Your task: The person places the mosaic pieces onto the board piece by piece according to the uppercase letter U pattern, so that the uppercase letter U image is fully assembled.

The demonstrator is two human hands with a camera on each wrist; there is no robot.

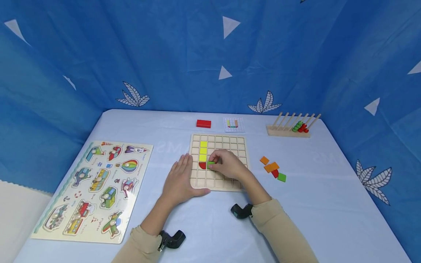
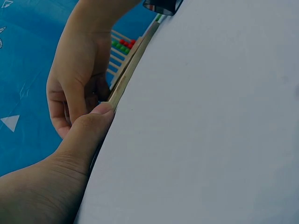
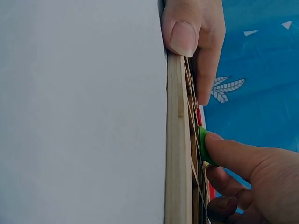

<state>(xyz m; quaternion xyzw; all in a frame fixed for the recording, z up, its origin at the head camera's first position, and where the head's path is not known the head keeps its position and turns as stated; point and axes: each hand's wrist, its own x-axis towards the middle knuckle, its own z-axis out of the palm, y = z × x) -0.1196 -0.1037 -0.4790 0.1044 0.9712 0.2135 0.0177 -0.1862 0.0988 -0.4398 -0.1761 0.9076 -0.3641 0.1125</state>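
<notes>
A wooden grid board (image 1: pixel 231 142) lies on the white table. Three yellow square tiles (image 1: pixel 203 151) form a column on it, with a red round-edged tile (image 1: pixel 202 166) below them. My right hand (image 1: pixel 228 164) pinches a green square tile (image 1: pixel 210 165) between thumb and fingers, just right of the red tile. In the right wrist view, the same green tile (image 3: pixel 204 147) stands tilted at the board's surface. My left hand (image 1: pixel 179 180) rests along the board's left side, fingers extended; its thumb (image 2: pixel 93 123) touches the near edge.
Right of the board lie loose orange tiles (image 1: pixel 271 167), a red tile (image 1: pixel 275 174) and a green tile (image 1: pixel 281 177). Behind it are a red block (image 1: pixel 204 124) and a pattern card (image 1: pixel 234 124). A bead rack (image 1: pixel 289 132) stands back right; a vehicle puzzle (image 1: pixel 124 190) lies left.
</notes>
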